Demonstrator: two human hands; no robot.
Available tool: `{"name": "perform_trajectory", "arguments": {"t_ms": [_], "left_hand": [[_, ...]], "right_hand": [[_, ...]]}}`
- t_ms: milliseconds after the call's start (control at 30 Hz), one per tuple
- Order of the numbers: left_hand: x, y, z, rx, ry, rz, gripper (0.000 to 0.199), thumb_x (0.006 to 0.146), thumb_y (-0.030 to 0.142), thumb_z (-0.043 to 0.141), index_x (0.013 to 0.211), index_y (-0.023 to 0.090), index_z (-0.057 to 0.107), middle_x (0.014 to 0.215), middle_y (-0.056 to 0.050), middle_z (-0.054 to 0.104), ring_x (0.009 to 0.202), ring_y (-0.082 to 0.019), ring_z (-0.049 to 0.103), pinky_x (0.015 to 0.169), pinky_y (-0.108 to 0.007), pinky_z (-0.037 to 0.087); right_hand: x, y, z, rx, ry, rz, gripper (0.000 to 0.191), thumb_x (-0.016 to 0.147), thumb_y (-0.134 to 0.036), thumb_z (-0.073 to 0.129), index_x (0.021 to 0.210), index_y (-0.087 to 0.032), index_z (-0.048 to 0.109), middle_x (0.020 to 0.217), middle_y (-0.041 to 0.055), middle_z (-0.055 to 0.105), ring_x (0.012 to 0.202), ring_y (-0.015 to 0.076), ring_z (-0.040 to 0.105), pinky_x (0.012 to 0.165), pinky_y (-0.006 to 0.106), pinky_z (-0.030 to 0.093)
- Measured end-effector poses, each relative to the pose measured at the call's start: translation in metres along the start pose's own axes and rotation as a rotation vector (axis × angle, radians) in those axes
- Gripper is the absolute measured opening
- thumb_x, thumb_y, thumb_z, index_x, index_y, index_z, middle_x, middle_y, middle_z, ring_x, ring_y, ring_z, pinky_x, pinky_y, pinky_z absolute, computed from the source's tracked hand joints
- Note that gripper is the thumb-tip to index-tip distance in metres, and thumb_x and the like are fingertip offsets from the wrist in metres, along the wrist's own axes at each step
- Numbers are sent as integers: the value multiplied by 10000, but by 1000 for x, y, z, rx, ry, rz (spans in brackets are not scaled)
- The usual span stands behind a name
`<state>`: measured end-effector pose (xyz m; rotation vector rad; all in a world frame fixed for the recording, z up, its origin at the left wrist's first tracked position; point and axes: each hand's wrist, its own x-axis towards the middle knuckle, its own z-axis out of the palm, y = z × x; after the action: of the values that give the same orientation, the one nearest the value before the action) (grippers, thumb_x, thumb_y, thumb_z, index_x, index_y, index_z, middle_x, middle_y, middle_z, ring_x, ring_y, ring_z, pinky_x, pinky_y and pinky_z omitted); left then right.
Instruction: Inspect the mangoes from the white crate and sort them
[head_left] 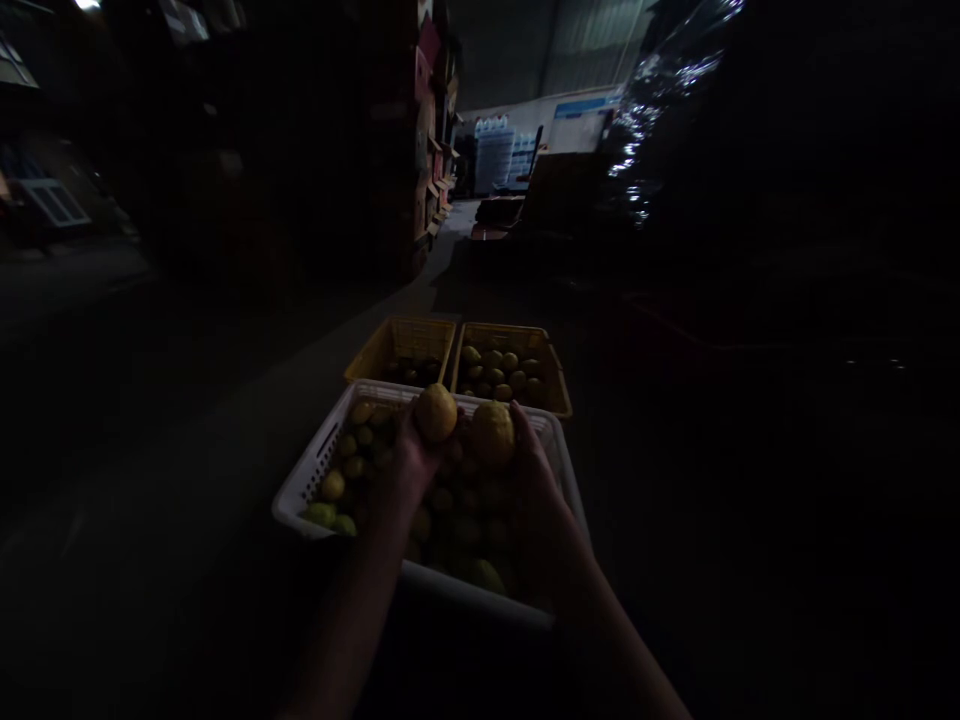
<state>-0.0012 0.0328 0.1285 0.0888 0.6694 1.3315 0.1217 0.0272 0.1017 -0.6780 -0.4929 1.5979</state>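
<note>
Gripped in the hands (411, 460) are a round, yellow left fruit (436, 413) and a darker, bumpy-topped right fruit (493, 434).

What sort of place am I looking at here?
Probably a dim warehouse or storeroom: a tall stack of boxes, shiny plastic wrap, and fruit crates, one white, two yellow, on the floor.

The dim floor (326, 345) bears 1 white crate (480, 593) and 2 yellow crates (556, 380).
</note>
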Motion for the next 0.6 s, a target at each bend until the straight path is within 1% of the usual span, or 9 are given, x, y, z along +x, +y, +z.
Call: {"name": "perform_trajectory", "arguments": {"t_ms": [67,167,233,300,367,433,533,600], "left_hand": [[-3,2,0,-7,-51,3,355,928,394,398,1034,177,658,710,-48,670,659,-174,642,632,-275,535],[-7,5,-1,20,-119,1,336,897,411,444,1040,194,658,761,-42,684,643,-157,626,596,-259,513],[-11,7,0,61,-132,19,332,889,404,436,995,188,664,745,-43,681,608,-151,612,567,-254,494],[-13,7,0,117,-147,74,322,873,399,441,907,174,668,698,-47,672,566,-148,595,551,-257,483],[-16,6,0,165,-187,132,309,849,390,458,805,160,661,651,-53,661,540,-148,587,539,-256,478],[-18,5,-1,199,-270,162,298,823,376,481,729,150,651,631,-60,655,542,-151,597,542,-256,485],[-20,4,-3,243,-397,162,268,780,353,522,687,137,650,632,-60,657,565,-156,620,565,-256,503],[-20,4,-4,270,-438,168,257,764,348,540,685,133,656,637,-57,661,590,-159,632,581,-253,512]], "right_hand": [[-3,-5,1,-71,7,-45,226,739,-451,665,797,-234,680,629,7,690,672,218,702,590,324,602],[-11,-10,2,-120,24,-123,222,736,-457,670,813,-249,687,686,-3,703,695,195,694,608,300,592],[-18,-10,2,-154,43,-206,231,735,-441,673,877,-260,696,748,-14,711,753,179,693,644,277,580],[-22,-8,2,-196,57,-281,269,746,-449,654,927,-257,705,793,-13,713,804,178,687,672,273,565],[-23,-8,2,-282,40,-361,290,757,-472,624,892,-236,723,811,9,717,851,200,677,701,292,552],[-23,-11,2,-378,3,-454,272,758,-471,606,797,-234,734,815,27,725,883,225,666,733,320,536],[-23,-15,4,-501,-61,-613,242,770,-429,574,724,-256,736,804,31,740,849,239,660,747,353,515],[-24,-17,5,-567,-86,-700,267,795,-410,539,750,-254,751,805,39,745,828,241,661,751,364,506]]}}
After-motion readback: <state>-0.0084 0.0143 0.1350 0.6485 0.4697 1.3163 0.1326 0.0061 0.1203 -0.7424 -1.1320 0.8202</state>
